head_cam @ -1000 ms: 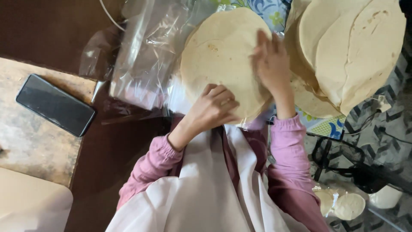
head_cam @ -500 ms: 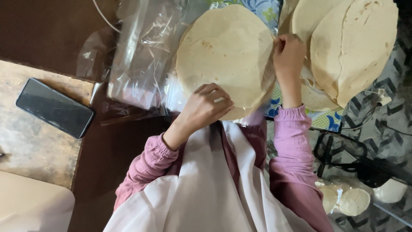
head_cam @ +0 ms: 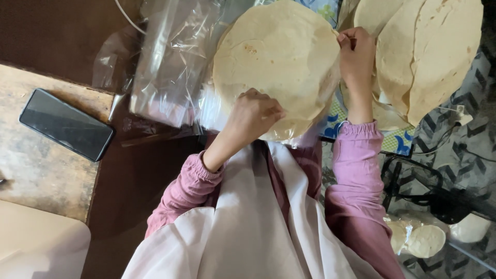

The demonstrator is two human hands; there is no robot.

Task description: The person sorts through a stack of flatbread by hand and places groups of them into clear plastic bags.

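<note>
We see a round, pale flatbread [head_cam: 276, 57] held up in the upper middle of the frame, with light brown spots on its face. The left hand [head_cam: 253, 116] sits at the flatbread's lower edge, fingers curled shut over the rim so that the knuckles face us. The right hand [head_cam: 355, 51] is at the flatbread's upper right edge, fingers pinched closed on the rim there. Both wrists come out of pink sleeves [head_cam: 356, 170], and a white cloth [head_cam: 248, 232] falls down the lower middle of the frame between the arms.

To the right of the held flatbread, in the upper right corner, we find a stack of flatbreads [head_cam: 434, 57], overlapping and fanned out, lying just behind the right hand. Under them shows a patterned mat [head_cam: 395, 142] in blue and green.

To the left of the flatbread lies a heap of clear plastic bags [head_cam: 170, 67], crumpled and shiny, touching the flatbread's left edge as far as we can tell. Further left, well apart from the hands, a black phone [head_cam: 66, 124] lies face up on a worn wooden board [head_cam: 36, 170].

In the lower right corner we make out small dough rounds [head_cam: 423, 240] inside clear wrapping.
</note>
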